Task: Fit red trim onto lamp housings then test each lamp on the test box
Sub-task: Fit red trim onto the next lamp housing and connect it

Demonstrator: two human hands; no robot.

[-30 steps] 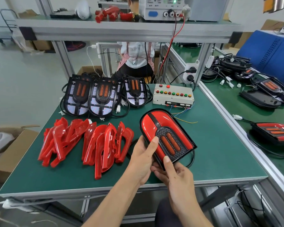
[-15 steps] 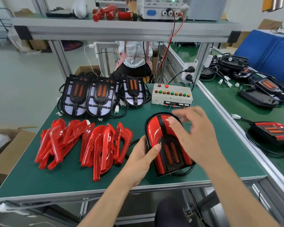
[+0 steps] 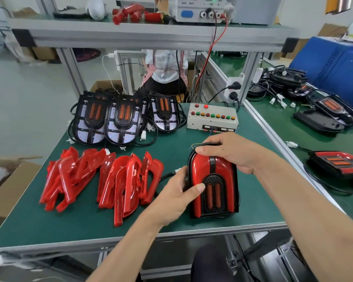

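Lamp: a lamp (image 3: 212,184) with red trim fitted lies flat on the green bench (image 3: 90,224), near its right front edge, rounded end pointing far.
Left hand: the left hand (image 3: 177,198) grasps the lamp's left side, thumb lying on the black grille by the two orange strips.
Right hand: the right hand (image 3: 230,151) grasps the lamp's rounded far end, fingers curled over the top edge.
Loose trim: a pile of red trim pieces (image 3: 102,180) lies to the left of the lamp, in two overlapping heaps.
Bare housings: three black lamp housings (image 3: 122,119) without trim stand in a row at the far side of the bench, cables around them.
Test box: a pale test box (image 3: 212,119) with red, green and amber buttons sits just beyond the lamp, thin wires trailing from its near face.
Right bench: more lamps (image 3: 338,163) and cables lie on the neighbouring bench.
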